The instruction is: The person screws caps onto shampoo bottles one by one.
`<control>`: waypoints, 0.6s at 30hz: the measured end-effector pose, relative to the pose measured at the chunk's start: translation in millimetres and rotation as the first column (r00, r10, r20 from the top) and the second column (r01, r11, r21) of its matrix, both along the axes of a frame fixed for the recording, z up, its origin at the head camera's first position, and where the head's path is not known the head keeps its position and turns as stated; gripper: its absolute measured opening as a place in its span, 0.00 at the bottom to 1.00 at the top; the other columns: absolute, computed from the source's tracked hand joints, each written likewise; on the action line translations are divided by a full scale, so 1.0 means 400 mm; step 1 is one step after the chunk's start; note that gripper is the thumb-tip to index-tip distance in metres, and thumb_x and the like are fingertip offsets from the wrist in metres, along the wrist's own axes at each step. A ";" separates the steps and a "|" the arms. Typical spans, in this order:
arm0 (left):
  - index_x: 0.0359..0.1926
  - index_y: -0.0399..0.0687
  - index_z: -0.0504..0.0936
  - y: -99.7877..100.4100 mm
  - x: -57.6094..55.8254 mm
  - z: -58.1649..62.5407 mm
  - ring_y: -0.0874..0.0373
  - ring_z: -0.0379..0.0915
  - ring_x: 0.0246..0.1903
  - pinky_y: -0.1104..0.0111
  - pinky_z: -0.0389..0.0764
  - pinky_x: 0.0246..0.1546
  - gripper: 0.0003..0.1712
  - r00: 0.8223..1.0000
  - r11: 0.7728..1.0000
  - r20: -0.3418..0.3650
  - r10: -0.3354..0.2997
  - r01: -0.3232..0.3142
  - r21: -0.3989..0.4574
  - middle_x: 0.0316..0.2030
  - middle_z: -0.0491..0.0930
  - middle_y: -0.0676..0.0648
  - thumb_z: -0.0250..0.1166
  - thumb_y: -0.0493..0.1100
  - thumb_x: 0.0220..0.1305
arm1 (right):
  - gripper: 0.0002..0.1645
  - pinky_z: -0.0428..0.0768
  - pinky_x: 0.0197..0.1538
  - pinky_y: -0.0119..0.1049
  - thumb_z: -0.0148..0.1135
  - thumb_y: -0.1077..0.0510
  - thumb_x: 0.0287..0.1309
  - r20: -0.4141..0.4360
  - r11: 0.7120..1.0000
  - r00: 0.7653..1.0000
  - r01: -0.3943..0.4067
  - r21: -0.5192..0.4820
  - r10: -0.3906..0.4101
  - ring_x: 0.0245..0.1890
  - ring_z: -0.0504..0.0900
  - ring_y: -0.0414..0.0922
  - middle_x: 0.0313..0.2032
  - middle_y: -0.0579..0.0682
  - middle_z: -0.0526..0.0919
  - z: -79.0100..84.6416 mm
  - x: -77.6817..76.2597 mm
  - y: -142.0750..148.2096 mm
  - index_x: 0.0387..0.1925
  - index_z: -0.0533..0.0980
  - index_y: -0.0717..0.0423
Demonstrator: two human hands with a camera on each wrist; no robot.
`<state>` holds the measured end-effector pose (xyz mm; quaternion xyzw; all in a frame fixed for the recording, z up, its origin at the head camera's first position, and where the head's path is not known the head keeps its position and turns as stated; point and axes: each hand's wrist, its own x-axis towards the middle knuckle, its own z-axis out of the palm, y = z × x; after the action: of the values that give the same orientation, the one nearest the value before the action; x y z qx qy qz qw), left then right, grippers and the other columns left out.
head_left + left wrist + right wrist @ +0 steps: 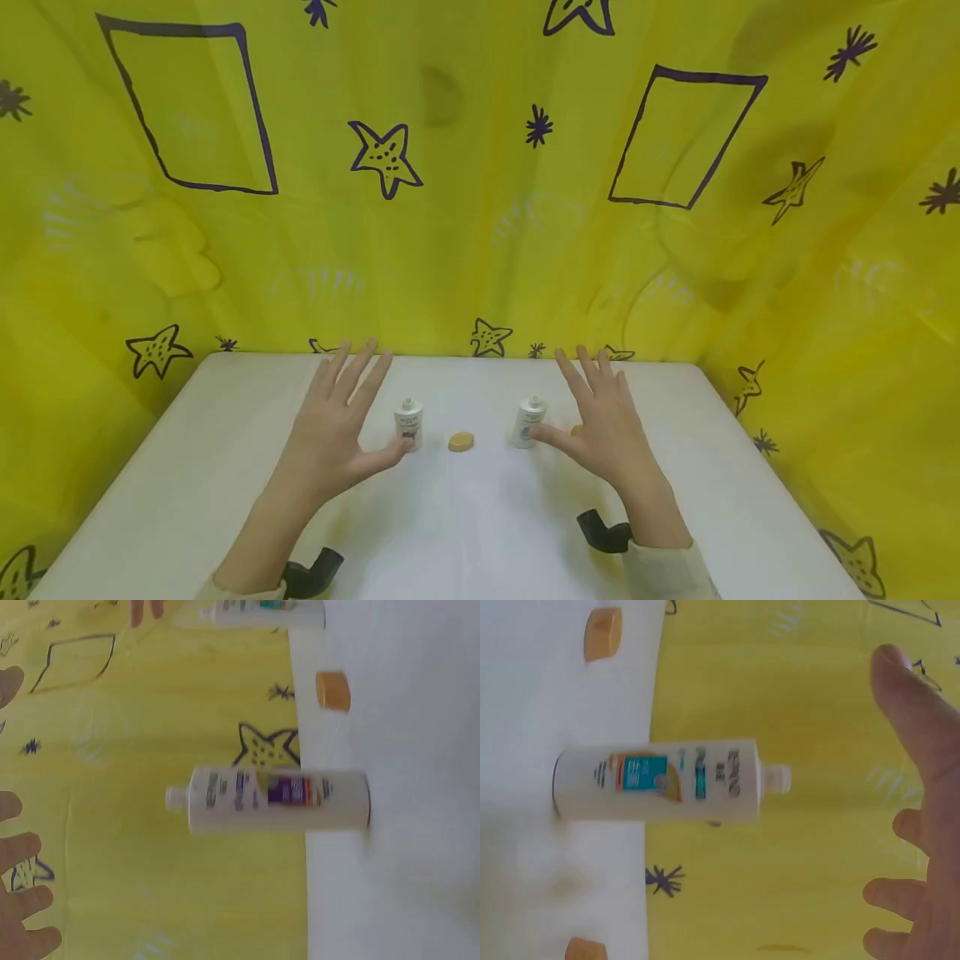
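Fingers point(372, 385) spread, my left hand point(333, 429) hovers near one bottle point(408, 419) and my right hand point(609, 429) near another bottle point(529, 414), both upright, a cap point(461, 442) between them on the desk point(465, 533).

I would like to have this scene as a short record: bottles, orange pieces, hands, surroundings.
Left bottle: white, upright, bare neck, purple on label
Right bottle: white, upright, bare neck, teal on label
Middle orange piece: between the bottles
Other orange piece: right of right bottle
Left hand: fingers spread, holds nothing
Right hand: fingers spread, holds nothing
Surface: white table
Background: yellow curtain with dark star drawings
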<state>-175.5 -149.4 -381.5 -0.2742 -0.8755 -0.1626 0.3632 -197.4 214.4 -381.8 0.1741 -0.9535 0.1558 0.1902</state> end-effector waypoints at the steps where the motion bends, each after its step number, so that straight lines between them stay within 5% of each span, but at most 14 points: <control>1: 0.75 0.46 0.60 0.012 0.001 -0.001 0.35 0.48 0.74 0.38 0.50 0.72 0.54 1.000 1.000 0.008 -0.019 0.020 -0.008 0.74 0.60 0.41 0.45 0.79 0.62 | 0.67 0.47 0.71 0.71 0.68 0.22 0.44 0.013 1.000 1.000 0.011 0.001 -0.011 0.77 0.40 0.65 0.77 0.60 0.52 -0.002 -0.002 0.007 0.79 0.50 0.40; 12: 0.78 0.53 0.55 0.180 0.017 -0.036 0.42 0.50 0.75 0.42 0.59 0.71 0.56 0.969 0.982 0.166 -0.184 0.188 -0.013 0.75 0.58 0.49 0.65 0.71 0.55 | 0.68 0.43 0.72 0.71 0.73 0.29 0.45 0.160 0.997 0.985 0.074 -0.019 -0.070 0.76 0.41 0.68 0.77 0.64 0.50 -0.026 -0.026 0.092 0.79 0.47 0.43; 18: 0.78 0.61 0.54 0.247 0.001 -0.070 0.45 0.53 0.74 0.46 0.63 0.69 0.54 0.909 0.966 0.327 -0.259 0.238 0.103 0.75 0.60 0.53 0.68 0.66 0.56 | 0.65 0.47 0.71 0.71 0.75 0.34 0.47 0.218 0.996 0.973 0.083 -0.030 -0.074 0.75 0.45 0.70 0.77 0.63 0.51 -0.060 -0.045 0.116 0.79 0.49 0.42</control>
<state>-175.1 -50.7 -409.7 -0.3403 -0.8774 -0.2785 0.1921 -215.3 260.8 -405.7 0.1145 -0.9716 0.1846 0.0942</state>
